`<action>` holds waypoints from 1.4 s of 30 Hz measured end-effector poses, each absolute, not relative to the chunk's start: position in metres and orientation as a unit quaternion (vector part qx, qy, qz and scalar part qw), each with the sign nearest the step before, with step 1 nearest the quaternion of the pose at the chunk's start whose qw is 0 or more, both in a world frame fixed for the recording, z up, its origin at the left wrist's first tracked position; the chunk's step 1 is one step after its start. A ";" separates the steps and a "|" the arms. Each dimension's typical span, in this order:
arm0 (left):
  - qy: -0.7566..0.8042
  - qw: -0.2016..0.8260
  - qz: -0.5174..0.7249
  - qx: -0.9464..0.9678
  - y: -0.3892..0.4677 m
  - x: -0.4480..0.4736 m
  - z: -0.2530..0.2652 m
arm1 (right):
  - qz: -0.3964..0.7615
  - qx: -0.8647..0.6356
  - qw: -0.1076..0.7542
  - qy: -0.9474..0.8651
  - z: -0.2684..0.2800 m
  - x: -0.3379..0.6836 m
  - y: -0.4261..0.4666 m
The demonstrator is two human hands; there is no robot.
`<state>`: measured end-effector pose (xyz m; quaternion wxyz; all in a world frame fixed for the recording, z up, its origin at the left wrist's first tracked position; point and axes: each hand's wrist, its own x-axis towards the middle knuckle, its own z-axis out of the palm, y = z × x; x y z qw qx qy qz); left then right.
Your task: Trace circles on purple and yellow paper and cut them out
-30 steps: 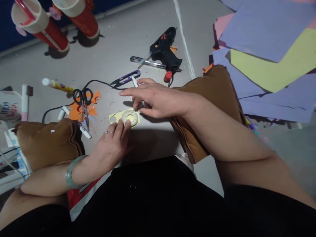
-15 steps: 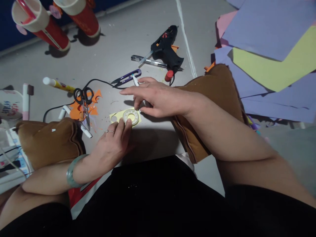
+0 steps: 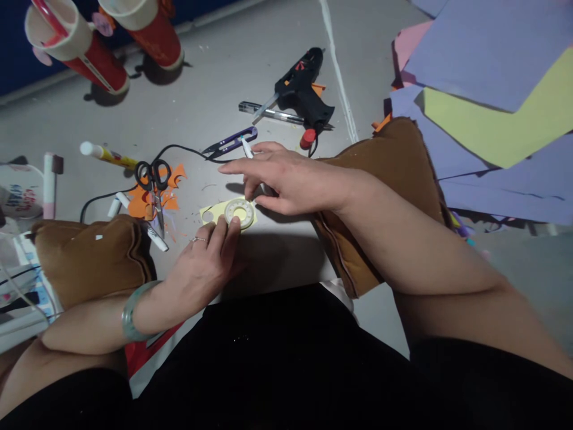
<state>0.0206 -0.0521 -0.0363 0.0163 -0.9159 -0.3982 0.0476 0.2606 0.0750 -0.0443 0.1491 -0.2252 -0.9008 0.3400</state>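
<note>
A pale ring with small marks around its face (image 3: 230,209), which looks like a roll of tape, lies flat on a small yellow paper piece (image 3: 218,210) that has a round hole at its left end. The fingertips of my left hand (image 3: 201,257) press on the ring's near edge, holding it against the paper. Just right of the ring is my right hand (image 3: 286,179), its index finger stretched left. A white marker (image 3: 246,147) with a teal tip pokes up between its fingers; most of the marker is hidden by the hand.
Beyond the hands lie purple thread snips (image 3: 230,142), a pen (image 3: 282,114) and a black glue gun (image 3: 304,89). Scissors (image 3: 156,185) rest on orange scraps at left. Brown cushions (image 3: 89,257) flank the workspace. Red cups (image 3: 98,65) stand at the back; coloured paper sheets (image 3: 492,54) lie right.
The whole view has shifted very slightly. Both hands, the ring and the marker keep the same positions relative to each other.
</note>
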 end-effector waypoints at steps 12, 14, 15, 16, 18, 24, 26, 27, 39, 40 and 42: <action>-0.400 0.021 0.049 -0.915 -0.053 0.019 -0.037 | 0.355 -0.236 0.133 -0.895 -0.040 0.260 0.075; -0.396 0.031 0.042 -0.917 -0.052 0.019 -0.037 | 0.353 -0.238 0.128 -0.896 -0.040 0.260 0.075; -0.394 0.035 0.039 -0.918 -0.052 0.020 -0.037 | 0.352 -0.237 0.124 -0.897 -0.041 0.260 0.075; -0.393 0.036 0.038 -0.918 -0.052 0.020 -0.036 | 0.352 -0.236 0.122 -0.898 -0.041 0.260 0.075; -0.395 0.032 0.043 -0.917 -0.052 0.019 -0.036 | 0.351 -0.232 0.126 -0.899 -0.042 0.260 0.075; -0.408 0.002 0.064 -0.911 -0.053 0.018 -0.038 | 0.345 -0.219 0.133 -0.903 -0.045 0.260 0.075; -0.411 0.001 0.055 -0.910 -0.053 0.018 -0.039 | 0.340 -0.216 0.132 -0.906 -0.047 0.259 0.075; -0.413 0.002 0.049 -0.909 -0.052 0.018 -0.039 | 0.337 -0.214 0.134 -0.907 -0.047 0.259 0.075; -0.432 -0.023 0.035 -0.901 -0.052 0.019 -0.040 | 0.307 -0.193 0.136 -0.922 -0.053 0.250 0.071; -0.430 -0.020 0.033 -0.902 -0.052 0.019 -0.040 | 0.306 -0.191 0.137 -0.923 -0.054 0.250 0.071; -0.423 -0.008 0.027 -0.906 -0.052 0.019 -0.040 | 0.303 -0.189 0.133 -0.925 -0.054 0.250 0.072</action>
